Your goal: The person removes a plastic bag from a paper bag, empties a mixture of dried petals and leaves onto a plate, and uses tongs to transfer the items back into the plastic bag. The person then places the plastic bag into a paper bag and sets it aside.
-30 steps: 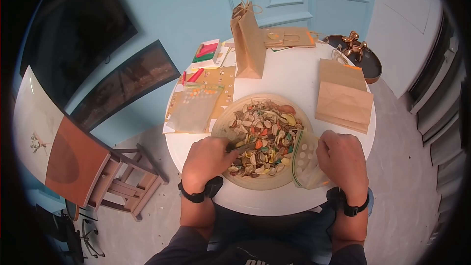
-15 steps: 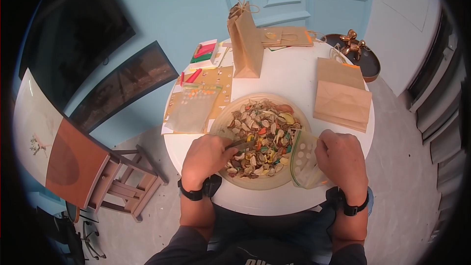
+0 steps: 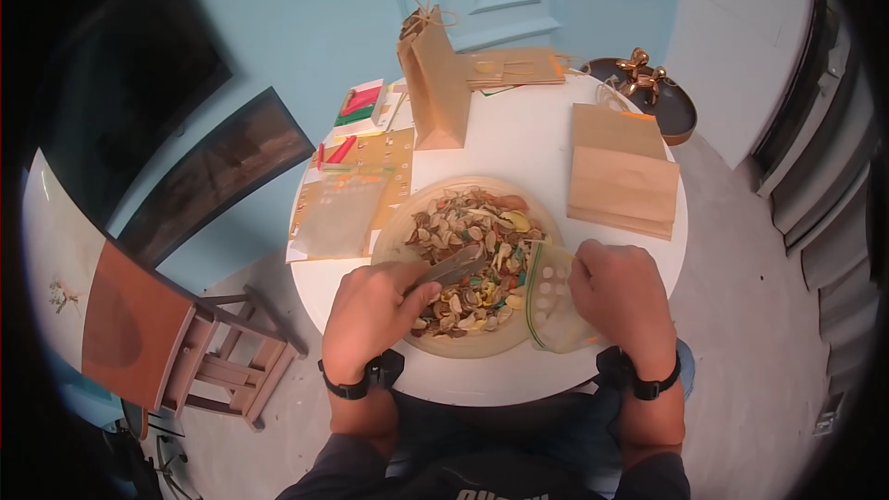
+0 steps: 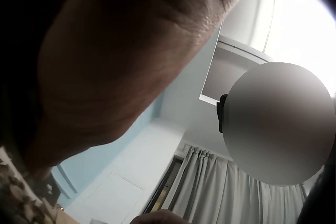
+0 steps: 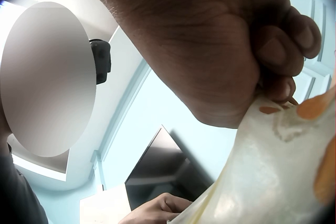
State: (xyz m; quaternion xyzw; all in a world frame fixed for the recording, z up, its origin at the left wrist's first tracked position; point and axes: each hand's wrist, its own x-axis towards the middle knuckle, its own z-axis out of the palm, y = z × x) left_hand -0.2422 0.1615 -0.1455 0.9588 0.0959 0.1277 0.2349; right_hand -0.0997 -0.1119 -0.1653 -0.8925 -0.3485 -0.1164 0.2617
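Note:
In the head view, a round shallow bowl (image 3: 394,255) is filled with dried potpourri (image 3: 463,227) in brown, orange, yellow and green. My left hand (image 3: 372,313) grips a pair of tongs (image 3: 454,266) whose ends lie over the middle of the potpourri. A clear zip bag (image 3: 556,301) with pale dots leans over the bowl's right rim. Its right side is held between the curled fingers of my right hand (image 3: 622,294). From the right wrist view, the bag (image 5: 262,166) shows orange dots, and the fingertips close on its upper edge. The left palm hides the tongs in the left wrist view.
On the white round table (image 3: 519,143), a brown paper bag (image 3: 440,97) stands behind the bowl. Folded paper bags (image 3: 622,187) lie at right, others (image 3: 519,69) at the back. A second zip bag (image 3: 343,213) rests on patterned paper at left, near pink items (image 3: 341,150).
The tongs have come up from among the potpourri and now show more of their length. My right hand stays on the zip bag. The whole head view has shifted slightly.

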